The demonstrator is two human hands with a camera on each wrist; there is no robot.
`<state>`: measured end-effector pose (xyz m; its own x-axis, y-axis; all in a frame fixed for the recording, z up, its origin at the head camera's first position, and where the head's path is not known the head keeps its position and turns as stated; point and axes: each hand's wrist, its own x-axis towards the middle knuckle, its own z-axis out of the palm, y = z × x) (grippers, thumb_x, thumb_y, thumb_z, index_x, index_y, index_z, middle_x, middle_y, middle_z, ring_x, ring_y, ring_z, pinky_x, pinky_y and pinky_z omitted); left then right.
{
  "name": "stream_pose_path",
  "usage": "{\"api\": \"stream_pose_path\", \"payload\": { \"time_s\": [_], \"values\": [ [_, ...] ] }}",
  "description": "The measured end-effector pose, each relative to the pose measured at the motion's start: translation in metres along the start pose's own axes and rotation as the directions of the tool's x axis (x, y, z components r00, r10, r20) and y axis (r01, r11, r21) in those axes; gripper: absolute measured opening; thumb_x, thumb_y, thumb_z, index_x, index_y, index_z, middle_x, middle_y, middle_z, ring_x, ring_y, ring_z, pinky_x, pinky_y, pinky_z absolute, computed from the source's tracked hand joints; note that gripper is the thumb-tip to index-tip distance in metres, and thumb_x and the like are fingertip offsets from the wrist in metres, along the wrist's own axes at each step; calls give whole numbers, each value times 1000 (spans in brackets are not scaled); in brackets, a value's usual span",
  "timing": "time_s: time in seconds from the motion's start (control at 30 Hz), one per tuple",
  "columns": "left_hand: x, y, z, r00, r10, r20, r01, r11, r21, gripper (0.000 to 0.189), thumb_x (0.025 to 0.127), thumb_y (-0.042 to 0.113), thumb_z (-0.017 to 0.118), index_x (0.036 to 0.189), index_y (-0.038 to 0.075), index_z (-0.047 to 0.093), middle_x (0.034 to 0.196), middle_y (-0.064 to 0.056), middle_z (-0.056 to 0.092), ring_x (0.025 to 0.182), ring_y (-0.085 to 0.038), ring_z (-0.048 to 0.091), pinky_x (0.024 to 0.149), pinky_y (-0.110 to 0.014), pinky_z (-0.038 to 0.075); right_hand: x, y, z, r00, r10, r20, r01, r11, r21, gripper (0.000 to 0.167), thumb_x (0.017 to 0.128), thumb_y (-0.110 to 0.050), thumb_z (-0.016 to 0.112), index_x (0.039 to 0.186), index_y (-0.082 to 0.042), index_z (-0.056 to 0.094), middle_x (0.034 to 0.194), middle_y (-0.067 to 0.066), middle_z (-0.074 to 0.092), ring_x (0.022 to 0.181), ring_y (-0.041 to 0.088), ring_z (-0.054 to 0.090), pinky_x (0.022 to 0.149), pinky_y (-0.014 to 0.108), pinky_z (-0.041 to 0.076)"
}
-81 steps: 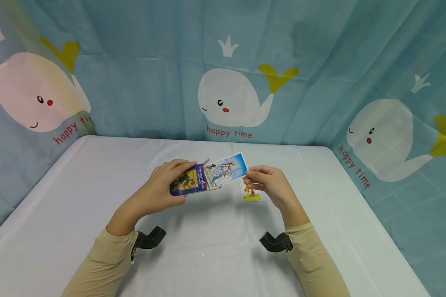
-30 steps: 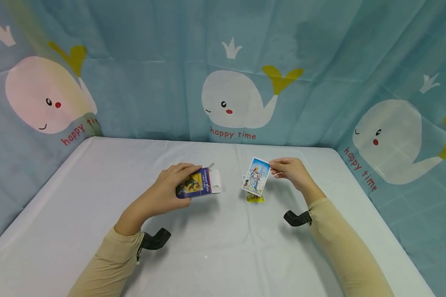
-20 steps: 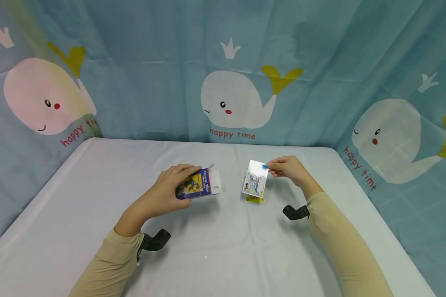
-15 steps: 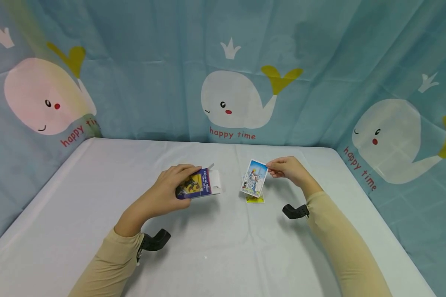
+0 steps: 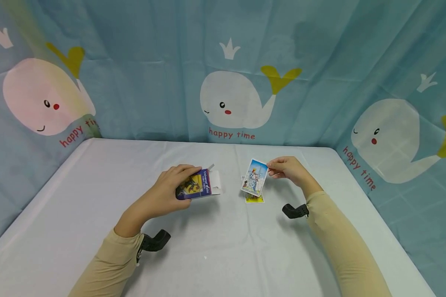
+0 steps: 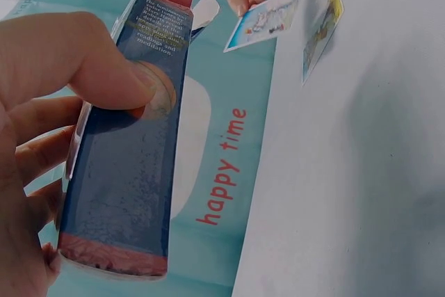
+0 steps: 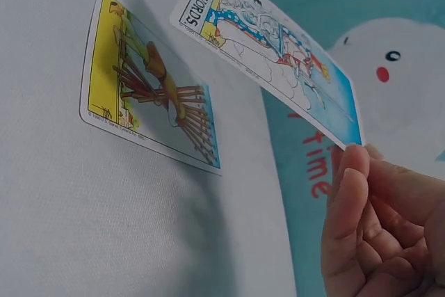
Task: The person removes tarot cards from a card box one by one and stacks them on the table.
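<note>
Holding one box (image 5: 198,184), one card (image 5: 255,177) above another card (image 7: 151,87).

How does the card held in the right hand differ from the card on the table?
The held card is pinched by the right hand, raised and tilted; the table card lies on the white table. The held card shows a figure among clouds, the table card a figure with a bundle of rods. In the head view the held card partly covers the table card. Both have white borders.
</note>
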<state>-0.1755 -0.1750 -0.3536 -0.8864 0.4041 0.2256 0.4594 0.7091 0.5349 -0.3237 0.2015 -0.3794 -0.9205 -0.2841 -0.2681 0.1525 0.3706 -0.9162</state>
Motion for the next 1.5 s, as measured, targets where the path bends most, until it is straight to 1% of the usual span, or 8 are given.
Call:
{"api": "stream_pose_path", "payload": {
  "time_s": [0.13,0.3,0.47,0.63,0.93,1.2,1.5],
  "values": [
    [0,0,1,1000,0,0,0,1000,-1,81,76,10,73,151,17,44,150,-7,44,130,-30,43,102,-52,30,2,1,-1,1000,1,-8,-1,1000,-11,38,97,-15,62,121,13,58,75,-5,68,66,1,61,64,17,53],
    [0,0,1,1000,2,2,-2,1000,-2,81,75,10,73,151,17,44,150,-7,44,129,-30,44,102,-52,30,8,5,-1,1000,-12,-11,11,996,-90,36,97,-17,62,119,11,62,77,-5,67,66,2,55,63,18,49],
    [1,0,3,1000,7,9,-7,1000,4,81,76,11,73,151,17,43,150,-7,44,130,-30,43,101,-51,31,17,14,0,1000,-16,5,17,988,-153,32,97,-18,62,116,7,66,77,-4,64,67,6,51,65,22,45],
    [2,1,4,1000,1,18,-1,1000,5,81,76,11,74,151,18,43,150,-7,44,130,-30,44,101,-51,31,23,23,2,1000,-14,24,17,988,-154,31,97,-16,62,116,7,67,79,-3,65,68,6,52,65,23,44],
    [2,2,4,1000,2,19,-3,1000,9,81,76,11,73,151,18,43,150,-7,44,130,-31,44,101,-51,31,26,23,10,1000,4,31,3,980,-200,30,96,-16,63,115,7,68,72,-4,64,65,5,51,63,21,44],
    [2,1,4,1000,-1,24,1,1000,10,81,76,11,73,151,19,43,150,-6,44,131,-30,43,103,-52,30,37,26,17,1000,12,12,-8,965,-263,28,95,-16,64,111,6,71,68,-7,63,61,4,51,59,20,42],
    [2,1,4,1000,-2,26,2,1000,16,82,76,12,73,151,18,43,150,-7,44,131,-31,43,103,-53,31,37,21,28,999,16,-40,-29,940,-339,22,94,-16,66,104,3,74,67,-5,63,60,7,52,59,22,44]
  ]
}}
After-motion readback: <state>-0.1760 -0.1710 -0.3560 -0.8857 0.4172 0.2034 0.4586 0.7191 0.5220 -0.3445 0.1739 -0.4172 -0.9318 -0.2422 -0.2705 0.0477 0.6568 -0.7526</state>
